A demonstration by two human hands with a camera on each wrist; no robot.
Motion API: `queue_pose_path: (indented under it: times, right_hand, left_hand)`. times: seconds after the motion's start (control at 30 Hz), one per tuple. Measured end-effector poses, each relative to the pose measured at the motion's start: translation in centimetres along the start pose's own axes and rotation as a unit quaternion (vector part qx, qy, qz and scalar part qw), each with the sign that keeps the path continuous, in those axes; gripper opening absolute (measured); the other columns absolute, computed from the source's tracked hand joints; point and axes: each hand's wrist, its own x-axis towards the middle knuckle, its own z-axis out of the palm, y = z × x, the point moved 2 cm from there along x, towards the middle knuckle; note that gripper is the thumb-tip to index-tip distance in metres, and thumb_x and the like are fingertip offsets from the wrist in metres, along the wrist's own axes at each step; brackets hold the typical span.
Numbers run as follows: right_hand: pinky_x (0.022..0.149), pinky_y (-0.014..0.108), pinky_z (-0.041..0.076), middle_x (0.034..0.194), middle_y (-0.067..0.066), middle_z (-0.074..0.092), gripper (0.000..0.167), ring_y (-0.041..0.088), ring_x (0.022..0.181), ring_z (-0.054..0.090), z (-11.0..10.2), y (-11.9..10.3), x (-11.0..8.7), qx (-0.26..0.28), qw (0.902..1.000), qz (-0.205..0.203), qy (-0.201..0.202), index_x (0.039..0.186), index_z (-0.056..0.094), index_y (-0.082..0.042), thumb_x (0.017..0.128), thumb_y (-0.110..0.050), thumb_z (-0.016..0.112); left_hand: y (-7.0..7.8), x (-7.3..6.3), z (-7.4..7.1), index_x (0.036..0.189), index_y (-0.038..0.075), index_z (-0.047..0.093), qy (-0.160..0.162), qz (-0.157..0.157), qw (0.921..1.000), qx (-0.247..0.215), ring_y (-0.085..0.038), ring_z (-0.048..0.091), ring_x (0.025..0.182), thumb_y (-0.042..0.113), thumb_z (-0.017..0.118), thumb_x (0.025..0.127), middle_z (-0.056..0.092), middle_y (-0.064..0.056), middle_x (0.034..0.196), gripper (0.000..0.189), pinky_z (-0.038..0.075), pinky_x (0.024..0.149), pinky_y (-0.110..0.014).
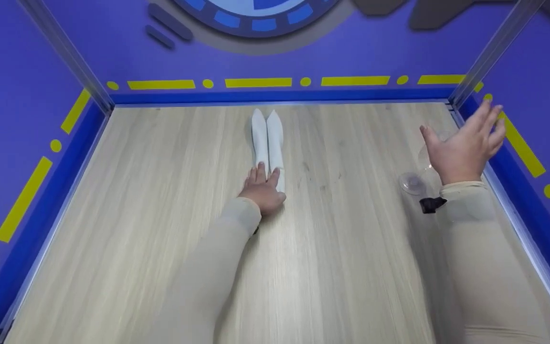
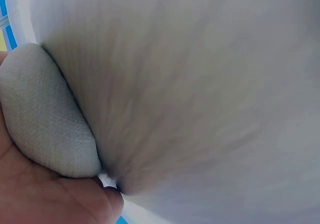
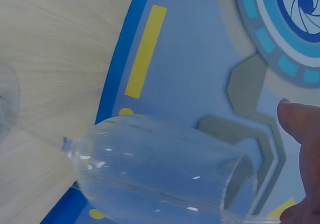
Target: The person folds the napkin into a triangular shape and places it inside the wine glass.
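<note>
Two long white folded cloth pieces point(image 1: 275, 138) with pointed far ends lie side by side on the wooden table. My left hand point(image 1: 263, 193) rests on their near end, its fingers stretched forward. That near end is mostly hidden under the hand; in the left wrist view a rounded end of woven cloth point(image 2: 50, 114) shows against the palm. At the right, a clear wine glass point(image 1: 412, 183) stands on its round foot. My right hand point(image 1: 466, 143) is beside its bowl, fingers spread and thumb apart, holding nothing. The right wrist view shows the glass bowl point(image 3: 160, 169) close up.
The wooden table point(image 1: 160, 215) is bounded by a purple back wall point(image 1: 303, 62) and side walls with yellow marks. Metal posts stand at the back corners. A small black device point(image 1: 432, 205) sits at my right wrist.
</note>
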Motion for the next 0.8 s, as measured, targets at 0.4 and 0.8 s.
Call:
queue_pose_path:
  times: [0.4,0.8]
  right_hand:
    - [0.132,0.060,0.012,0.176,0.008,-0.020,0.126,0.046,0.162,0.004,1.4,2.1,0.1,0.040,0.9974,0.035,-0.048,0.167,-0.018,-0.014,0.091,-0.069,0.066]
    - [0.133,0.039,0.020,0.179,0.007,0.006,0.120,0.025,0.164,0.017,2.9,3.3,-0.4,0.120,0.9894,0.075,-0.033,0.167,-0.007,-0.021,0.089,-0.060,0.075]
  left_hand:
    - [-0.4,0.9,0.3,0.171,0.025,0.009,-0.006,0.005,0.9999,-0.010,-0.039,-0.017,0.163,0.043,0.043,0.102,-0.019,-0.015,0.176,0.079,0.000,0.134,-0.050]
    - [-0.2,0.4,0.1,0.171,0.024,0.009,-0.005,0.004,1.0000,-0.006,-0.039,-0.015,0.163,0.042,0.042,0.103,-0.018,-0.015,0.176,0.078,0.000,0.134,-0.050]
